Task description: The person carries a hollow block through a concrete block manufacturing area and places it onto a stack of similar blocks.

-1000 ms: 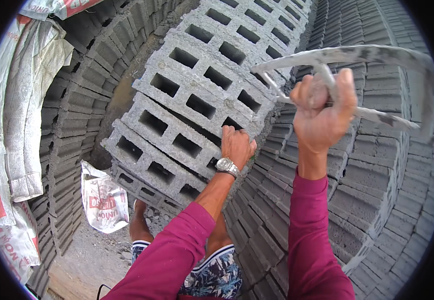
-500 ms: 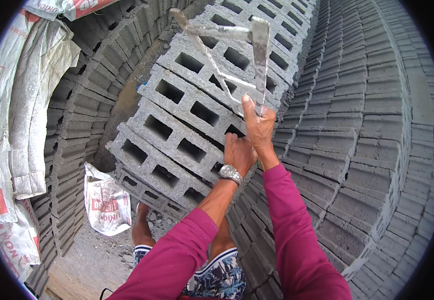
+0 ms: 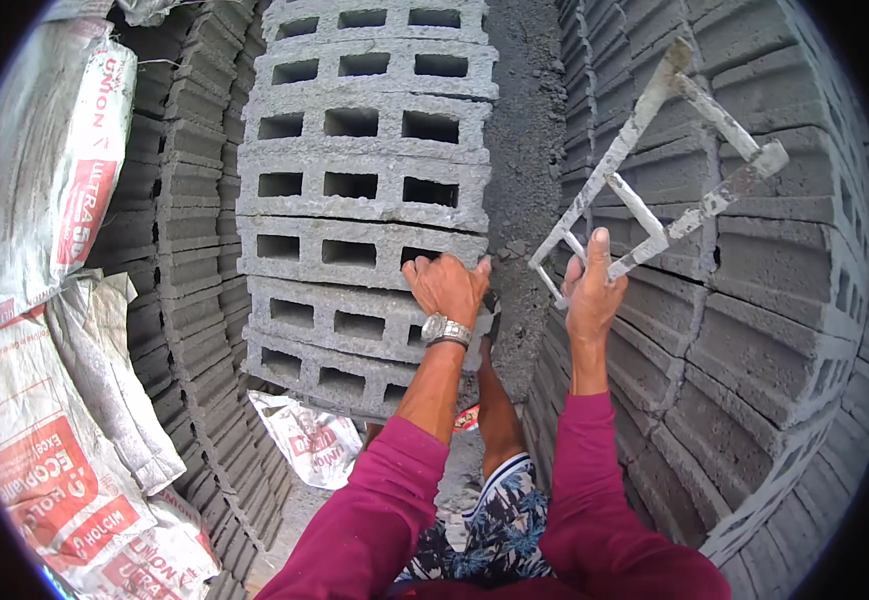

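A row of grey hollow concrete blocks [image 3: 347,274], each with three openings facing up, runs away from me down the middle. My left hand [image 3: 446,290], with a metal watch at its wrist, grips the right end of one block. Its fingers curl into that block's end opening and the thumb lies at the outer edge. In my right hand [image 3: 594,295] is a whitish, cement-crusted metal frame [image 3: 640,205], held by its near end and tilted up to the right. The frame hangs over the gap and the right-hand stack, apart from the row.
Tall stacks of blocks laid on their sides rise at the left [image 3: 192,260] and the right [image 3: 769,290]. Printed sacks [image 3: 84,330] drape over the left side. Another sack [image 3: 312,440] lies on the ground by my legs. Gritty dark ground [image 3: 526,130] shows between the row and the right stack.
My right hand has carried the metal frame off from above the row, to the right. My left hand still grips a block's right end. The view has turned, so the row now runs straighter ahead.
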